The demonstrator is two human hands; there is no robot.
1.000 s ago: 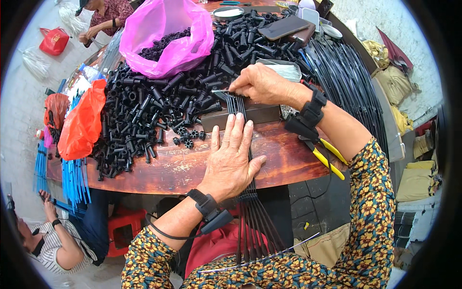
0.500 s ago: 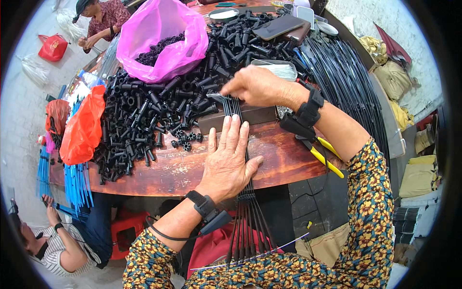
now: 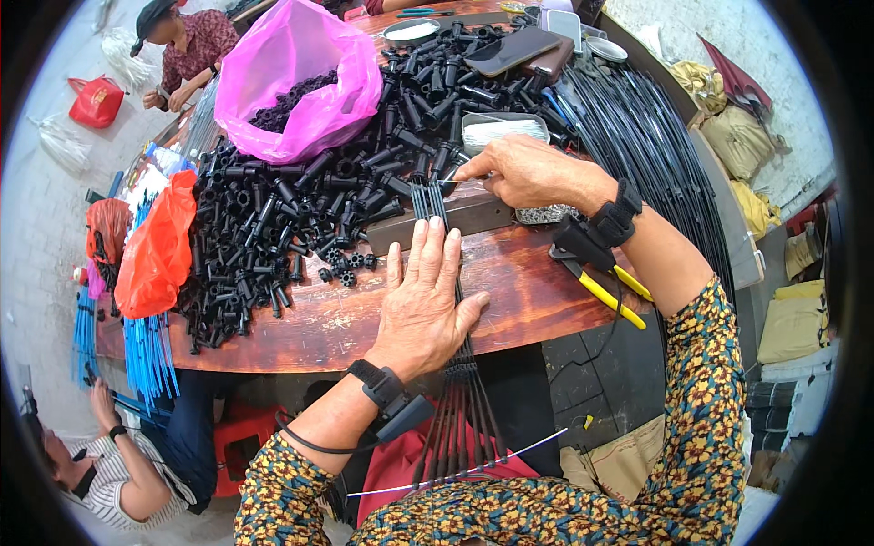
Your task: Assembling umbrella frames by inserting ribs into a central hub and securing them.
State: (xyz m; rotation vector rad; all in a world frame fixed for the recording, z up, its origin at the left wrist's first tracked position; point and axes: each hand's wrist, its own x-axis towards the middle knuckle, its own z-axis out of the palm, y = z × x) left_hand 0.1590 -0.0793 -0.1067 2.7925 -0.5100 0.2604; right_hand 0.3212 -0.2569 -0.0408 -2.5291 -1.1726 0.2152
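Observation:
My left hand (image 3: 421, 305) lies flat with fingers stretched over a bundle of thin black rods (image 3: 426, 198), pressing them down at the table's near edge. The rods' far ends rest across a dark metal bar (image 3: 482, 209). Below the table edge they fan out into thicker dark ends (image 3: 455, 450) above my lap, where a thin white stick (image 3: 537, 443) crosses them. My right hand (image 3: 537, 173) is beside the far tips, index finger and thumb brought together. A fine pale sliver shows at its fingertips, too small to name.
Black plastic tubular parts (image 3: 264, 209) are heaped across the table around a pink bag (image 3: 355, 100). Yellow-handled pliers (image 3: 610, 296) lie at the right, near long black rods (image 3: 637, 136). A tray of white sticks (image 3: 503, 132) stands behind my right hand. Two people work at the left.
My right hand has moved right, from over the rods' far tips to beside them, uncovering the tips. My left hand stays flat on the rods.

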